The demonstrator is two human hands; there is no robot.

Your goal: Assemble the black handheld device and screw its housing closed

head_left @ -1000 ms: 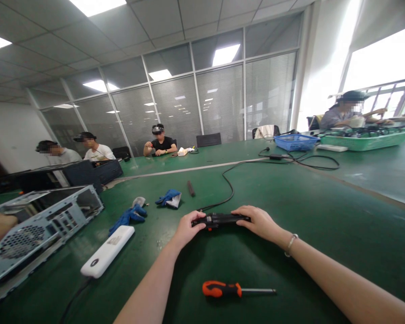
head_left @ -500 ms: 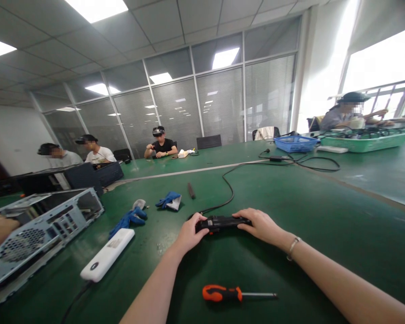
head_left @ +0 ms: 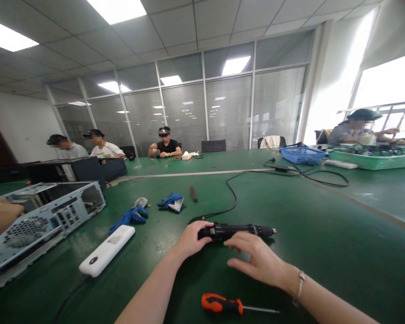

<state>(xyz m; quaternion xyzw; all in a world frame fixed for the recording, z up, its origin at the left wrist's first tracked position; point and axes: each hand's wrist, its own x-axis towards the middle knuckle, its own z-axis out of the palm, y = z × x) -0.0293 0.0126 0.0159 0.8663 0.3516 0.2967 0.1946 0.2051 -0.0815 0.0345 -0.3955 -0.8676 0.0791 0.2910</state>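
Note:
A black electric screwdriver (head_left: 232, 231) lies across the green table in front of me, its metal tip pointing right. My left hand (head_left: 193, 238) is closed around its rear end, where a black cord comes out. Just this side of the tool's middle is my right hand (head_left: 253, 256), with thumb and fingers apart and nothing between them. Closer to me lies a hand screwdriver (head_left: 222, 304) with an orange and black handle, its shaft pointing right.
To the left are a white power strip (head_left: 107, 251), blue gloves (head_left: 130, 219) and an open computer case (head_left: 50, 220), with another person's hand (head_left: 2, 216) on it. A blue basket (head_left: 303, 155) and a green basket (head_left: 378, 161) stand at the right. Several people sit around the table.
My right hand has come off the front end of the electric screwdriver and moved toward me, opening. The tool's tip now shows. My left hand keeps its hold. The view has tilted slightly.

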